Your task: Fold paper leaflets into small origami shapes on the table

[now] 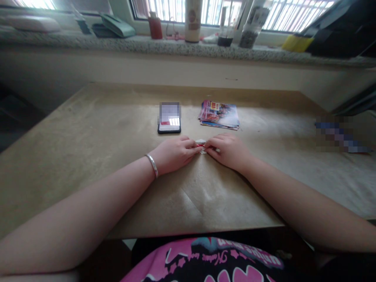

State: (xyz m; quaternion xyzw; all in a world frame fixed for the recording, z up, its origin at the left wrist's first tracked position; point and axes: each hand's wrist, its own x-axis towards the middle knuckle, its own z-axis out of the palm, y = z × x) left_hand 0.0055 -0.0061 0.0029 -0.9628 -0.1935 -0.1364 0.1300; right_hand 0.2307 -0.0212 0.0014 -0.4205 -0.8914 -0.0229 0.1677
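A small folded piece of paper (201, 141), white with a red strip, lies on the table between my two hands. From the left, my left hand (178, 154) presses its closed fingertips on the paper. My right hand (228, 150) pinches the opposite side, its fingers bent and thumb close to the table. Much of the paper is hidden under the fingers. Just beyond my left hand lies a phone (169, 127) with its screen lit. A stack of printed, colourful sheets (223, 115) sits beyond my right hand.
The tan table (102, 137) reaches to the wall. At the right edge lies a blurred blue printed item (340, 136). On the granite windowsill (173, 46) stand a red bottle (155, 26), a tall pale container (193, 21), a yellow item (297, 43) and a dark bag (343, 33).
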